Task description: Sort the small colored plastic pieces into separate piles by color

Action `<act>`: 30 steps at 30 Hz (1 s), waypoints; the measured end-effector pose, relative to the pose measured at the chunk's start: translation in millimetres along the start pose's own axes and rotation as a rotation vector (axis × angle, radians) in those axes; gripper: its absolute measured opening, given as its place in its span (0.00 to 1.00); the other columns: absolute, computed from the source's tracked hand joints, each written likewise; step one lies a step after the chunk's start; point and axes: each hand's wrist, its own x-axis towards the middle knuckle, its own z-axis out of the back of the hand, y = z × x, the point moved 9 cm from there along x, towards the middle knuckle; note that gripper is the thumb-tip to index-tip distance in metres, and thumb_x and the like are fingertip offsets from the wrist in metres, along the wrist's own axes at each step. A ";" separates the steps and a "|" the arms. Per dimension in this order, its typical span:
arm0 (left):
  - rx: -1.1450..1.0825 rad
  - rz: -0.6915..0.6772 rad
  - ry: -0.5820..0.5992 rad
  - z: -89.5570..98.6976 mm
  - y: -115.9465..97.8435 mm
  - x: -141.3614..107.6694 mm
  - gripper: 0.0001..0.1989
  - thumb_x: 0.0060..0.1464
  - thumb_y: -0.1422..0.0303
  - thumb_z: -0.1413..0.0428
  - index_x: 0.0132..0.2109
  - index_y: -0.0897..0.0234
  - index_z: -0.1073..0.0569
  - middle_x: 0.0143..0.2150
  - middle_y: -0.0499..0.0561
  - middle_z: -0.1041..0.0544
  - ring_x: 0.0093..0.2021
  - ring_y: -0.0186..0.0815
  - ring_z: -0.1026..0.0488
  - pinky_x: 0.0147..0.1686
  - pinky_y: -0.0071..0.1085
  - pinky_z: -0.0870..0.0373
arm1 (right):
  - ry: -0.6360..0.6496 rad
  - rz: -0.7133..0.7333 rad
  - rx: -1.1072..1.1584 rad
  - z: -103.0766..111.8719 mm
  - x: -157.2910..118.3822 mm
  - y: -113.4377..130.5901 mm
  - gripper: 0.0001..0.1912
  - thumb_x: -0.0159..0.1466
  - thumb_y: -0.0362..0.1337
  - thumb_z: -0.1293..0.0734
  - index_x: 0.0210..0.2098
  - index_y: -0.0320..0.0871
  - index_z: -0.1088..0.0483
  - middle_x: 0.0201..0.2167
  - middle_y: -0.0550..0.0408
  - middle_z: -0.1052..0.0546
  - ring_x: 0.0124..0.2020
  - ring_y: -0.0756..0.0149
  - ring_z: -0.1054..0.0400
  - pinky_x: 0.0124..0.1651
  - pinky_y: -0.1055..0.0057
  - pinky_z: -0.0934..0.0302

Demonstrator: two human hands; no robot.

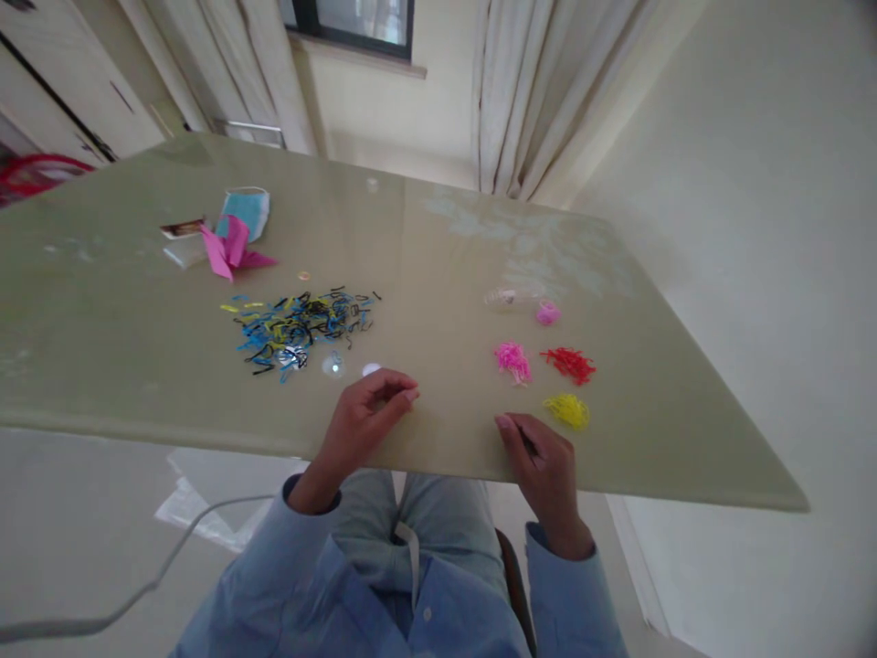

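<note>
My left hand (pixel 370 416) rests near the table's front edge, thumb and forefinger pinched together; anything between them is too small to make out. Just behind it lies a white round piece (pixel 371 369). To its left spreads a mixed pile of small black, blue and yellow rubber bands (pixel 308 320). My right hand (pixel 544 461) is curled closed on the table, its grip hidden. Past its knuckles sits a yellow heap of bands (pixel 567 410). Farther back are a red heap (pixel 570 365) and a pink heap (pixel 512 362).
A clear plastic bottle (pixel 511 297) lies beside a pink piece (pixel 547 313). At the back left are a pink folded-paper figure (pixel 234 249), a blue face mask (pixel 257 212) and a small packet (pixel 184 249). The table's front edge (pixel 438 473) runs close to my lap.
</note>
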 end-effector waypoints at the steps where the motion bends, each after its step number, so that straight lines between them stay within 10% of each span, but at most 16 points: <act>1: -0.021 0.011 0.002 1.0 0.0 1.6 0.10 0.53 0.62 0.38 0.37 0.65 0.22 0.31 0.50 0.21 0.31 0.33 0.24 0.33 0.27 0.28 | 0.005 0.005 -0.018 -1.3 1.0 -0.4 0.16 0.70 0.39 0.37 0.26 0.43 0.30 0.21 0.59 0.28 0.23 0.71 0.35 0.29 0.75 0.43; 5: 0.074 0.001 -0.031 18.7 -3.9 13.4 0.13 0.54 0.60 0.40 0.39 0.66 0.22 0.31 0.51 0.21 0.31 0.34 0.24 0.33 0.28 0.28 | 0.029 0.038 -0.042 -1.5 1.2 -1.9 0.24 0.71 0.40 0.37 0.19 0.45 0.47 0.17 0.64 0.45 0.19 0.74 0.48 0.24 0.74 0.52; 13: 0.911 -0.042 -0.256 90.5 -22.6 50.9 0.18 0.57 0.67 0.47 0.51 0.67 0.22 0.43 0.58 0.21 0.36 0.41 0.25 0.43 0.39 0.28 | 0.019 0.132 -0.074 -3.8 -4.0 2.4 0.22 0.70 0.37 0.37 0.21 0.45 0.47 0.19 0.64 0.44 0.21 0.73 0.47 0.27 0.73 0.51; 20: 1.151 -0.138 0.017 82.8 -14.9 83.6 0.16 0.59 0.61 0.44 0.50 0.61 0.19 0.47 0.58 0.23 0.46 0.46 0.25 0.48 0.39 0.28 | 0.008 0.133 -0.072 -3.3 -5.7 1.2 0.22 0.70 0.37 0.37 0.21 0.45 0.46 0.19 0.64 0.43 0.21 0.73 0.46 0.28 0.74 0.50; 30: 1.230 -0.072 -0.070 122.0 -21.8 84.2 0.16 0.61 0.69 0.49 0.50 0.63 0.20 0.45 0.57 0.21 0.45 0.44 0.24 0.47 0.37 0.28 | 0.008 0.140 -0.088 -3.1 -6.2 3.9 0.22 0.71 0.38 0.37 0.22 0.45 0.45 0.19 0.64 0.43 0.21 0.73 0.46 0.27 0.74 0.50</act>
